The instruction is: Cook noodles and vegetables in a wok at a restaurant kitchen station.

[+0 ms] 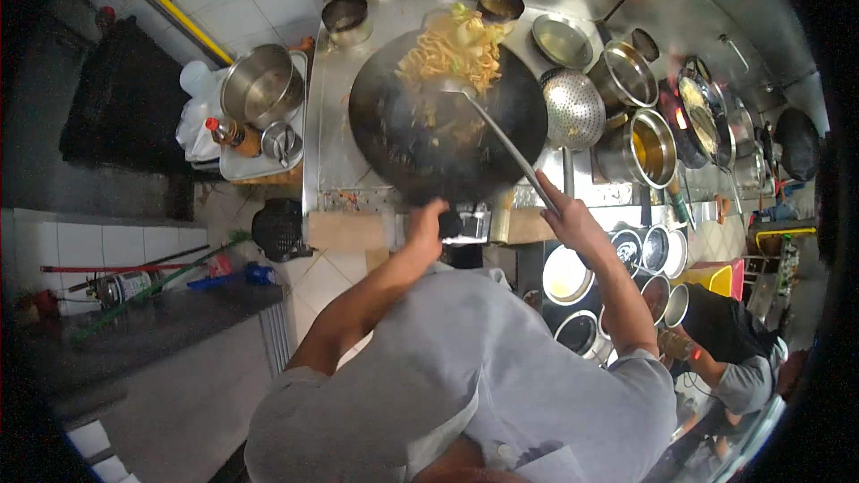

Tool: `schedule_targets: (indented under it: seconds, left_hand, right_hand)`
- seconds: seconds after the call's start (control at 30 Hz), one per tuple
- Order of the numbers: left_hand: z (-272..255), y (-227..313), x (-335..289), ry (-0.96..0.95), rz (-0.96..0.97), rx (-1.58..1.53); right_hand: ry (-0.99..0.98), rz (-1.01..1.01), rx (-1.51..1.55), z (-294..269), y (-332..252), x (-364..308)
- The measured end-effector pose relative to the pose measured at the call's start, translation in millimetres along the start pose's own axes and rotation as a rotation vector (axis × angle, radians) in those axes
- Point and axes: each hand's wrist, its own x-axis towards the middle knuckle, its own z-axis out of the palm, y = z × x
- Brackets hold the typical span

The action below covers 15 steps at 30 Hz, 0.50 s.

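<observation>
A large black wok (420,139) sits tilted over the stove, with yellow noodles and vegetables (452,49) piled at its far side. My left hand (427,222) grips the wok's handle at the near rim. My right hand (565,215) holds the long metal handle of a ladle (488,125), whose bowl rests in the noodles.
A perforated strainer (573,107), steel pots (649,148) and bowls stand to the right of the wok. Round seasoning containers (566,275) sit below my right arm. A steel pot and bottles rest on a tray (259,165) at left. Another person (729,353) stands at lower right.
</observation>
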Motion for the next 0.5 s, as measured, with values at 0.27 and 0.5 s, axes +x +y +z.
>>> schedule_targets:
  seconds: [0.27,0.5]
  left_hand:
    - [44.4,69.5,33.1,-0.188,-0.151,-0.001]
    - [4.1,1.7,2.5,-0.089,-0.079,0.125]
  right_hand:
    - [-0.155,-0.039,0.037,-18.0,5.3,-5.9]
    - [-0.01,0.047,-0.205,-0.9,-8.2,19.6]
